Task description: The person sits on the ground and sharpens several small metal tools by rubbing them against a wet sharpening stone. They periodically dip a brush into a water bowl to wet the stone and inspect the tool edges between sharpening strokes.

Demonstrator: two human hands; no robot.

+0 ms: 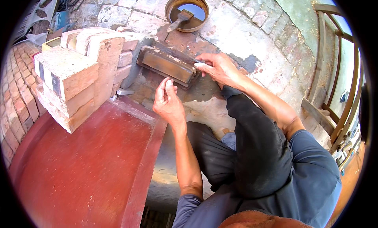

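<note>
Just in front of me lies a wet brown rectangular block point(169, 67) like a sharpening stone, on damp ground. My right hand point(220, 70) is closed at its right end, pinching a thin, dark, blade-like tool point(189, 57) that lies along the block's far side. What kind of tool it is does not show clearly. My left hand point(170, 102) is raised just on the near side of the block, apart from it. Its thumb and fingers are pressed together; anything between them is too small or hidden to make out.
Beyond the block stands a round basin point(168, 11) of dark liquid, a paintbrush point(182, 19) resting across its rim. Stacked pale bricks point(106, 66) rise at left beside a red panel point(86, 157). A wooden frame point(321, 54) stands at far right.
</note>
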